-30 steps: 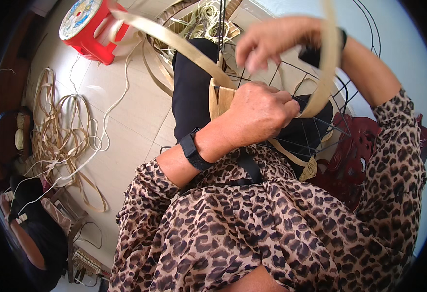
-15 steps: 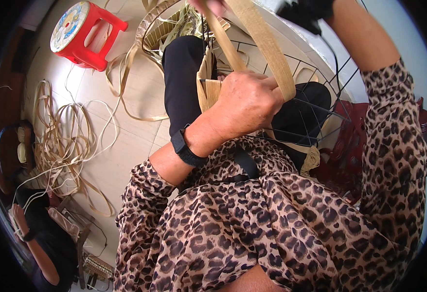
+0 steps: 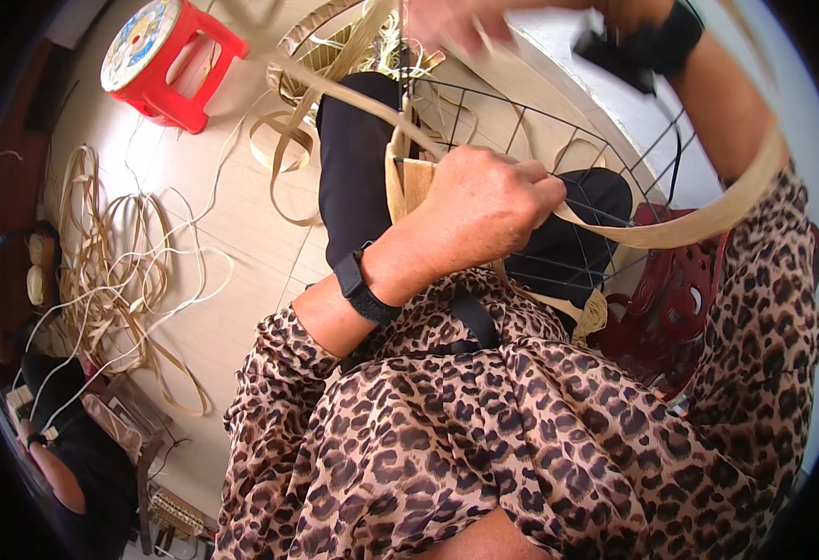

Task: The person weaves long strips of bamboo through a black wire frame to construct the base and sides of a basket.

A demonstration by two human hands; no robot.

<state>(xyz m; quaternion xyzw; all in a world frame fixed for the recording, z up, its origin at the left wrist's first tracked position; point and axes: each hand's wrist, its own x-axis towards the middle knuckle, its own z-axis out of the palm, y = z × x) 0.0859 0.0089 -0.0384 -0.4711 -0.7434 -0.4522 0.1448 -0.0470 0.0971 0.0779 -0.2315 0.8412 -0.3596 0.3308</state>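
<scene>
Showing, in the head view, a black wire frame (image 3: pixel 524 109) across the person's lap, between and over the knees. The left hand (image 3: pixel 489 196) lies over its near edge, fingers curled tightly on a tan strip (image 3: pixel 671 233), their tips hidden; the strip bows out in 1 broad loop toward the right forearm. The right hand (image 3: pixel 456 21), blurred, hangs above the frame's far side; whether its fingers pinch anything cannot be told. Done: tan wrapping (image 3: pixel 416 182) covers a short section at the frame's left corner. Left: most visible wires are bare, suggesting an early stage. Ample loose material (image 3: pixel 116 271) lies heaped on the floor (image 3: pixel 251 243), at left.
</scene>
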